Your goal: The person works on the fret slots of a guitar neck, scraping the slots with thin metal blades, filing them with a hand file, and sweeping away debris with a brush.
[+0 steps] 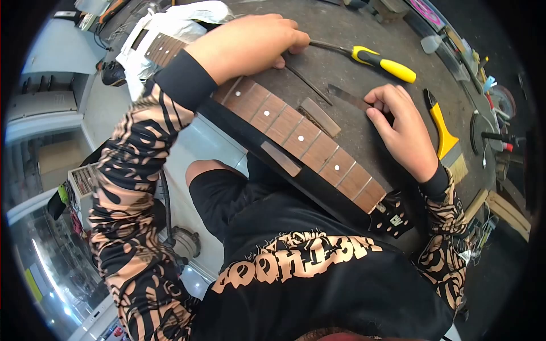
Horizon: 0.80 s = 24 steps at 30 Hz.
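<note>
Left hand (256,45), grip unclear; right hand (404,125) closed on thin strip (348,98), end hidden.

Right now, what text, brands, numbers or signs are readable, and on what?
"METHO…": black shirt, large print, upside down in view; ending unclear.
Shirt, smaller spiky line beside it: can't make out.
Guitar headstock: pale logo, too small to read.
Pink-marked panel, top right: marks not legible.
No numbers I can read.
</note>
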### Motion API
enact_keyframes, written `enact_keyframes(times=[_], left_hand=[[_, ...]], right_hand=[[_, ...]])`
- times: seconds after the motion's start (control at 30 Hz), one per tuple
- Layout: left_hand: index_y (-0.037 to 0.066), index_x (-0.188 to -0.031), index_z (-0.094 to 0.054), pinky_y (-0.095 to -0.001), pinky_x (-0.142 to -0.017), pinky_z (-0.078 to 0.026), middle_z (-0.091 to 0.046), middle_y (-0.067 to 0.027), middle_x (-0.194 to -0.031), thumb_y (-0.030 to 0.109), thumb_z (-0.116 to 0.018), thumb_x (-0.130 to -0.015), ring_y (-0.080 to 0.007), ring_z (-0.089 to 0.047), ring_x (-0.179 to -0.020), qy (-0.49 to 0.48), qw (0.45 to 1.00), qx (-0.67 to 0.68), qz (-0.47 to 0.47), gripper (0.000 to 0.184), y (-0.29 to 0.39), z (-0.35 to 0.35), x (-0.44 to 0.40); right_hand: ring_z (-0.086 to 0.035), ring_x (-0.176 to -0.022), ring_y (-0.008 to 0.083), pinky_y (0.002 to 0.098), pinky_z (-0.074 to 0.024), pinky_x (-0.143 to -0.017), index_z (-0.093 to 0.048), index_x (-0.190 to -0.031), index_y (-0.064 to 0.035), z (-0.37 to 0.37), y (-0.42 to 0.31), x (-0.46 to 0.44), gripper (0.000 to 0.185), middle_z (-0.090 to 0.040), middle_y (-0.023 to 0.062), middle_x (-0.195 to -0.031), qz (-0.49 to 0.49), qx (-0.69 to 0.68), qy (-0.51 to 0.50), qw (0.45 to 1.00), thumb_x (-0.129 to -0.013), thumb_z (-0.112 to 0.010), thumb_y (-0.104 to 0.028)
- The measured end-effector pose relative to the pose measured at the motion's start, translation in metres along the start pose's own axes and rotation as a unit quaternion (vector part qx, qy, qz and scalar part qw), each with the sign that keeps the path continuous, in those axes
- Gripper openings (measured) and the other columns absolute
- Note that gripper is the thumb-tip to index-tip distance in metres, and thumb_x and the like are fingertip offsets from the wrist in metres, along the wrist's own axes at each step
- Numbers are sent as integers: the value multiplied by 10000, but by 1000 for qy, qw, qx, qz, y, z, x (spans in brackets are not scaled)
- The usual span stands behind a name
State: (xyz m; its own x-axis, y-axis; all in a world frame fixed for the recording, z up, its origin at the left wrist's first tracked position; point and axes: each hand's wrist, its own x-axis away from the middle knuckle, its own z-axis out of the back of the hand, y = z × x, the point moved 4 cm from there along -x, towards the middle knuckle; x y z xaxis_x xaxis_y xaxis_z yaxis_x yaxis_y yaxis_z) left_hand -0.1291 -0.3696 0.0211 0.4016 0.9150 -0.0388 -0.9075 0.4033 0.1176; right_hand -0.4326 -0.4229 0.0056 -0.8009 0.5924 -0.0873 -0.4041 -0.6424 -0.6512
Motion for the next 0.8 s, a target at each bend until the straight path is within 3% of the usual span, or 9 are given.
enact_keyframes(times=[0.1,0.37,0.47,0.5,0.57,0.63,0.7,0.77,0.8], left_hand=[[39,-1104,-707,-512,-978,-608,-738,-119,-1149,94,-847,-943,-386,-742,-1162,-111,993,-36,-8,220,-3,-1,-9],[5,-1025,-611,-530,-871,-552,-649,-188,-1031,69,-735,-1021,-451,-684,-981,39,996,-78,26,140,21,97,50],[-8,-1038,-600,-491,-840,-537,-620,-208,-985,45,-713,-1013,-453,-630,-915,96,990,-1,104,127,50,127,92],[-8,-1028,-626,-409,-804,-517,-613,-148,-922,49,-714,-1000,-340,-621,-841,93,982,51,157,108,57,130,110],[-6,-1058,-635,-335,-751,-459,-585,-59,-894,99,-730,-1022,-178,-575,-815,119,934,212,263,146,76,126,146],[-12,-1167,-627,-277,-715,-377,-556,1,-899,168,-738,-1043,-77,-498,-811,269,802,425,321,246,100,94,179],[-47,-1330,-602,-286,-632,-314,-496,31,-749,220,-724,-1054,-79,-406,-646,353,683,571,287,403,118,58,200],[-60,-1354,-608,-296,-583,-302,-468,43,-678,217,-709,-1076,-80,-373,-577,390,559,696,226,405,139,32,201],[-63,-1352,-611,-295,-568,-295,-471,42,-672,216,-701,-1090,-77,-368,-561,393,542,704,238,393,152,17,199]], right_hand=[[-646,-975,271,410,-534,-891,-698,-1180,-25,-2,1,3,176,-652,83,-973,25,12,11,1000,-1015,-759,-28],[-649,-919,227,386,-548,-858,-686,-1221,-16,-4,9,6,233,-640,83,-1001,-20,-64,51,996,-999,-755,1],[-642,-896,215,378,-550,-840,-686,-1229,-19,-1,9,3,250,-625,80,-996,-7,-40,50,998,-991,-757,11],[-641,-896,218,378,-548,-839,-687,-1228,-20,-2,9,2,251,-622,79,-988,-9,-36,46,998,-990,-759,9],[-633,-889,239,388,-537,-825,-693,-1227,-32,-1,10,0,259,-609,76,-959,15,-16,52,998,-982,-768,2],[-630,-886,253,395,-532,-819,-695,-1225,-38,-3,11,3,262,-604,77,-947,26,-3,57,998,-977,-773,-1],[-633,-891,279,412,-534,-825,-700,-1226,-42,-5,8,2,267,-609,88,-946,36,4,66,997,-974,-781,-12],[-634,-894,287,424,-535,-831,-704,-1232,-44,-5,5,2,270,-609,88,-944,41,13,64,997,-976,-786,-20],[-634,-896,287,426,-535,-833,-705,-1234,-45,-5,9,2,271,-608,87,-942,44,17,66,997,-977,-787,-21]])
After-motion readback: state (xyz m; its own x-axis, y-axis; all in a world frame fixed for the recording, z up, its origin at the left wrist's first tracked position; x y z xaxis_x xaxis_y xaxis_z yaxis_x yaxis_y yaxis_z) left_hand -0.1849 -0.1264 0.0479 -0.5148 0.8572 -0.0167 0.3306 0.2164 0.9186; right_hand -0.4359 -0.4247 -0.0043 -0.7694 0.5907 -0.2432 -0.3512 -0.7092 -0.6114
